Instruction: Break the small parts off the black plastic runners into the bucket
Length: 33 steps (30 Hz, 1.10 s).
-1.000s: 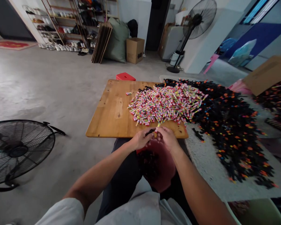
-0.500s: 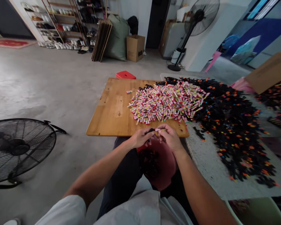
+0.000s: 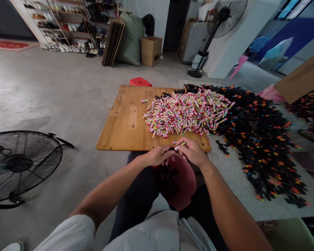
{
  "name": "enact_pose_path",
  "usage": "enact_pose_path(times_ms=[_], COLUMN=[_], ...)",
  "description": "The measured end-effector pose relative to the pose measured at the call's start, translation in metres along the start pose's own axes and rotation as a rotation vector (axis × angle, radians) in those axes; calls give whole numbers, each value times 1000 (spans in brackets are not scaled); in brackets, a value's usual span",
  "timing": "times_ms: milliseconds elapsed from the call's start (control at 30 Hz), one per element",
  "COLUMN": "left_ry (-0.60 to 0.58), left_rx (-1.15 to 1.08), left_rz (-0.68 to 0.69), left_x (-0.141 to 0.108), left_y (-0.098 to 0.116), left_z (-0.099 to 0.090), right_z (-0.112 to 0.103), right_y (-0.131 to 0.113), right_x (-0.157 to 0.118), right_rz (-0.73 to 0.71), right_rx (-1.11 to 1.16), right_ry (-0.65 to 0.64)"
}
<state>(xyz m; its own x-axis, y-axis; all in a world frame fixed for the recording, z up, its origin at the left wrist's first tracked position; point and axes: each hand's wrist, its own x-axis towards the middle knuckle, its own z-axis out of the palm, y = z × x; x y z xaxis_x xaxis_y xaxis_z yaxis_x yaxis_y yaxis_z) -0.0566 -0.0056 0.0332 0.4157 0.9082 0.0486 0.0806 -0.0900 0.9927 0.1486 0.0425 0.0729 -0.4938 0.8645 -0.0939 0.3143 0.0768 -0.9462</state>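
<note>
My left hand [image 3: 158, 155] is closed above the near edge of the wooden board, its fingers around a small black plastic piece [image 3: 172, 149] that is mostly hidden. Close to its right, my right hand [image 3: 193, 152] pinches a small printed tube [image 3: 183, 143] with a yellow-green end. Just beyond both hands lies a heap of similar pink-and-white tubes [image 3: 185, 113]. Below them, between my knees, a pink bucket [image 3: 187, 181] holds dark pieces. To the right spreads a big pile of black plastic pieces [image 3: 264, 139] with orange, yellow and blue bits.
The wooden board [image 3: 115, 129] adjoins a grey table [image 3: 232, 188]. A floor fan [image 3: 23, 164] stands at left, a red stool [image 3: 140, 82] behind the board. A pale green tub [image 3: 294, 233] sits under the table at lower right. A cardboard box [image 3: 302, 80] is at far right.
My right hand has shifted slightly right and turned, and the tube in it now tilts away from the black piece. The left hand has hardly moved.
</note>
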Motion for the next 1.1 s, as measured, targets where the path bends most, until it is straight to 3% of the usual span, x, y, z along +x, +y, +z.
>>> enact_pose_path(times_ms=[133,267,367,433,500,533,633,700,767,867,1000,1100], left_ry=[-114,-215,-265,-254,-220,-203,-210,-216,-211,-160,-90,-78], left_rx=[-89,-127,-166,-154,-72,-7,173,216,195,149,142,81], left_rz=[-64,-111,-162,-173,-136,-101,-66,-111,-140,-83,-42,-48], left_x=[-1,4,6,4,-1,-3,-8,-8,-6,2,16,28], left_y=[10,18,12,2,-10,-17,-32,-38,-40,-38,-34,-31], left_z=[0,-4,-1,5,11,12,13,13,13,15,22,34], right_z=[-2,6,14,12,-3,-17,-73,-111,-140,-160,-162,-149], right_y=[-2,3,14,26,40,48,69,81,90,102,113,113], right_x=[3,4,-2,-7,-10,-11,-12,-14,-17,-21,-30,-37], right_rz=[37,93,114,89,123,184,435,540,618,695,748,716], right_rx=[71,274,356,255,1,-171,-627,-745,-811,-875,-929,-956], right_ry=[-60,-24,27,-19,-17,66,507,658,693,645,571,562])
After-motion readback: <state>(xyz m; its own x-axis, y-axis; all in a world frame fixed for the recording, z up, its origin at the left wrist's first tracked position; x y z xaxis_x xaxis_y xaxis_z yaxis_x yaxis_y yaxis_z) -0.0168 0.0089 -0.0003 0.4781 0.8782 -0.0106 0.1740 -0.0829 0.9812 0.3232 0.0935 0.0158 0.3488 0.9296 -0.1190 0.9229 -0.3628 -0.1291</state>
